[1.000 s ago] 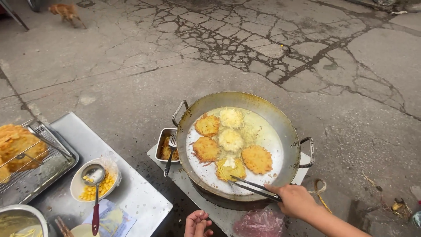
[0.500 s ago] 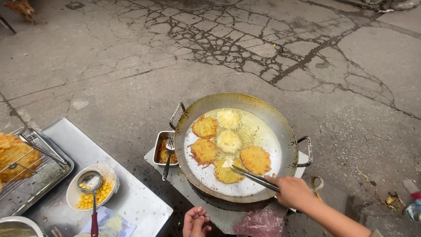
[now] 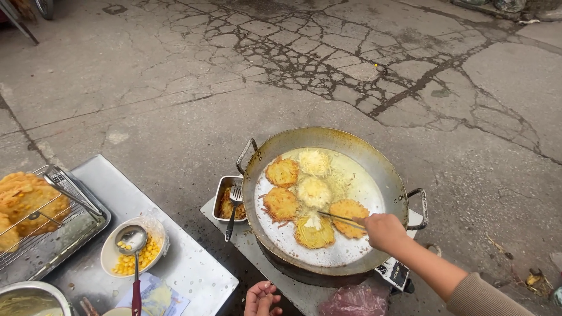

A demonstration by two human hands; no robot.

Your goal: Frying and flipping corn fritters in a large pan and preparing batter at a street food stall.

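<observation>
Right hand (image 3: pixel 383 230) grips chopsticks (image 3: pixel 342 218), tips at nine o'clock touching a fritter (image 3: pixel 314 229) in the wok (image 3: pixel 374 164); left hand (image 3: pixel 261 298) loosely curled, empty.

Right hand (image 3: pixel 383 230) outstretched, fingers closed; left hand (image 3: pixel 261 297) low, curled

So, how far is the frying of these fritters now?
Done: browned fritters sit on the wire rack. In hand: the right hand holds chopsticks over the pan, where six fritters fry; three are golden, three pale. Left: corn waits in the bowl. The left hand is idle.
</observation>
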